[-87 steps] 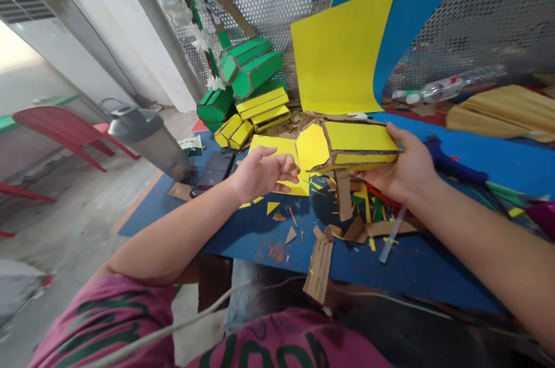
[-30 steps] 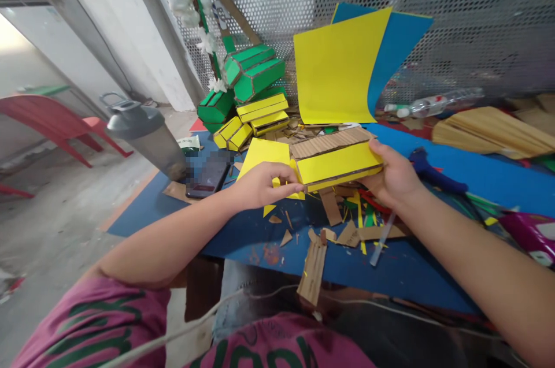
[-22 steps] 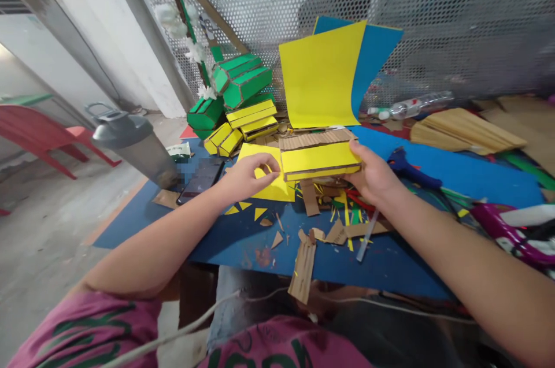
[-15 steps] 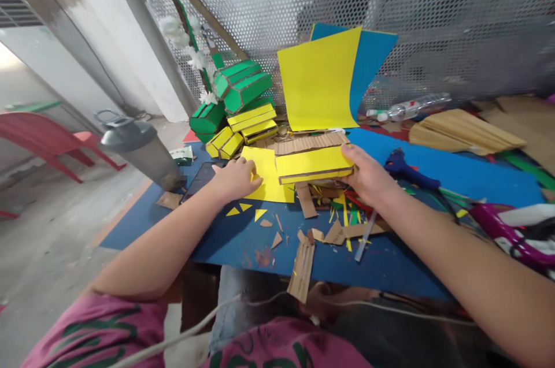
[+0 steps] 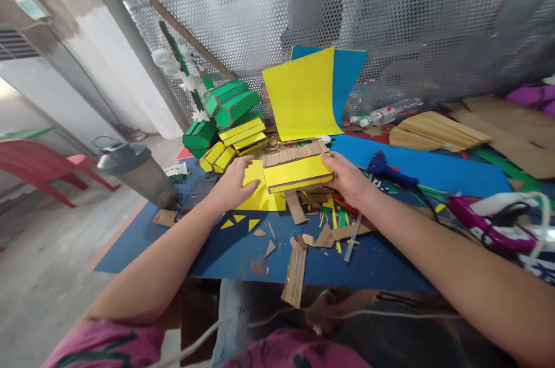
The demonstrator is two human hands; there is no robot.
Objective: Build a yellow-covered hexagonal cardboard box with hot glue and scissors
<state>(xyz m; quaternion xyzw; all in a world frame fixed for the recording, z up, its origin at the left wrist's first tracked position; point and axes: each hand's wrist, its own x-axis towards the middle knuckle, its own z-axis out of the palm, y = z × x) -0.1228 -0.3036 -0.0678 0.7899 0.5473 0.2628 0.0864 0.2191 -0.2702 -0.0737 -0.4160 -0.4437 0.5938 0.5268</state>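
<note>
My right hand (image 5: 347, 178) grips the right end of a cardboard piece covered in yellow paper (image 5: 298, 175), with bare corrugated cardboard along its upper side. My left hand (image 5: 239, 183) holds nothing; its fingers are apart, over the left side of a flat yellow sheet (image 5: 273, 201). The sheet lies on the blue table (image 5: 208, 261), partly hidden beneath the piece. Several small yellow triangles (image 5: 254, 224) lie just in front of it. Behind my left hand sit yellow-covered cardboard shapes (image 5: 243, 135) and green ones (image 5: 232, 103).
Cardboard scraps (image 5: 295, 272) and a glue stick (image 5: 353, 239) litter the front middle. On the right are a blue glue gun (image 5: 390, 168) and a purple iron (image 5: 488, 223). A grey shaker bottle (image 5: 134, 168) stands left. Yellow card (image 5: 301, 96) leans against perforated metal mesh (image 5: 416, 27).
The view has shifted, so most things appear slightly further left and lower. My left hand's fingers have spread and lifted a little. My right hand keeps its grip on the yellow-covered cardboard piece.
</note>
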